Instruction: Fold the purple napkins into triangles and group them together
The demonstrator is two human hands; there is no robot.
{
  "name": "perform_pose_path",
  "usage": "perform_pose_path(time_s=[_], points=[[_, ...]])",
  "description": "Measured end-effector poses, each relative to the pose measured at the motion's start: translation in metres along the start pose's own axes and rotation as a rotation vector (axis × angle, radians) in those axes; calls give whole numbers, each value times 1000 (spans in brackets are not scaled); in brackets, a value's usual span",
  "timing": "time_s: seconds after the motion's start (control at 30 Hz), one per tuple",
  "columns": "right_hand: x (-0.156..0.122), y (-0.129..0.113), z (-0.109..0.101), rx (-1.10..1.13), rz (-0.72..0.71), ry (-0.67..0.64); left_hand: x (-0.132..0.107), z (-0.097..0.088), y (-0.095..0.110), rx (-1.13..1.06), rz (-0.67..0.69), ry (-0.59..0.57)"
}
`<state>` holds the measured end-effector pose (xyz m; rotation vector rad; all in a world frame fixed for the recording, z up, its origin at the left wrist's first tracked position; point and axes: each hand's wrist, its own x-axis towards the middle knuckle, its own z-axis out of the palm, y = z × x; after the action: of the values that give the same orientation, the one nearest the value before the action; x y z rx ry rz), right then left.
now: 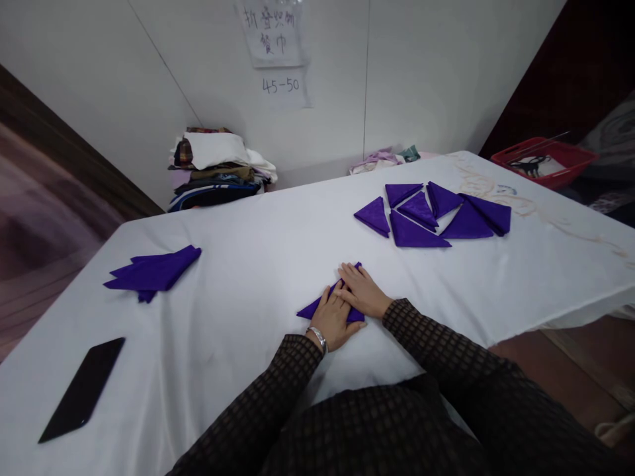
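Both of my hands lie flat on a purple cloth napkin (311,308) folded into a triangle on the white tablecloth (258,264). My left hand (336,318), with a metal bracelet at the wrist, presses the near part with its fingers stretched out. My right hand (361,289) rests palm down just beyond it, fingers flat on the napkin's far corner. Most of the napkin is hidden under my hands. Several folded purple triangles (432,215) lie grouped at the far right. A pile of purple napkins (155,271) lies at the left.
A black phone (83,389) lies near the table's front left edge. A stack of folded fabrics (218,166) stands at the far wall, and some pale cloths (381,158) lie further right. A red basket (544,160) stands beyond the table's right corner. Paper notices hang on the wall.
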<state>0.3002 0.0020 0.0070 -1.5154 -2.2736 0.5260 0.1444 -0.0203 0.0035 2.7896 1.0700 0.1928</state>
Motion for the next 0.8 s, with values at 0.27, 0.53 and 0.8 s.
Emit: perform_pose_path(time_s=[0.27, 0.53, 0.8], points=[[3, 14, -6, -123, 84, -6, 0, -1, 1, -19, -7, 3], [6, 17, -6, -147, 125, 18, -1, 4, -3, -9, -11, 23], [8, -7, -24, -80, 167, -32, 0, 5, -6, -23, 3, 50]])
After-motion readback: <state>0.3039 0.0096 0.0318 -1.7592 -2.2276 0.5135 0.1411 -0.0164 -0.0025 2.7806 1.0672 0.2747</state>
